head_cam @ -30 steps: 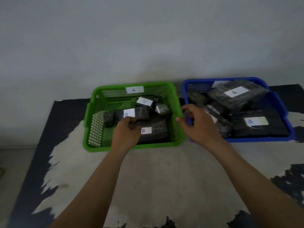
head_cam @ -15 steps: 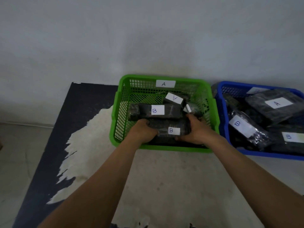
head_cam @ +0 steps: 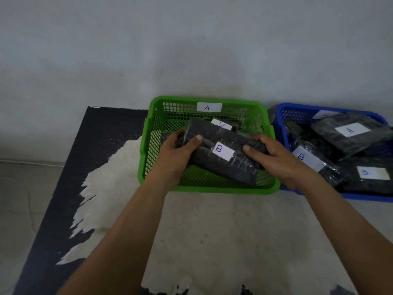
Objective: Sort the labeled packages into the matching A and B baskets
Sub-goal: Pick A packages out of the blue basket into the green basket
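Note:
A green basket (head_cam: 148, 158) with an A label (head_cam: 209, 107) on its back wall stands in the middle. Over it, a long dark wrapped package marked B (head_cam: 225, 158) is lifted and tilted, held at both ends. My left hand (head_cam: 177, 150) grips its left end and my right hand (head_cam: 274, 156) grips its right end. Behind it in the green basket lies a package with an A label (head_cam: 221, 124). To the right stands a blue basket (head_cam: 282, 116) with dark packages: one marked A (head_cam: 350, 129) and two marked B (head_cam: 307, 157) (head_cam: 372, 173).
Both baskets sit on a black and cream mat (head_cam: 212, 231) against a pale wall (head_cam: 191, 50). Bare floor (head_cam: 25, 199) shows at the left. The mat's near part lies between my forearms.
Both hands closed on the front B package in the green basket and raised it, tilting it. The camera view shifted left and nearer.

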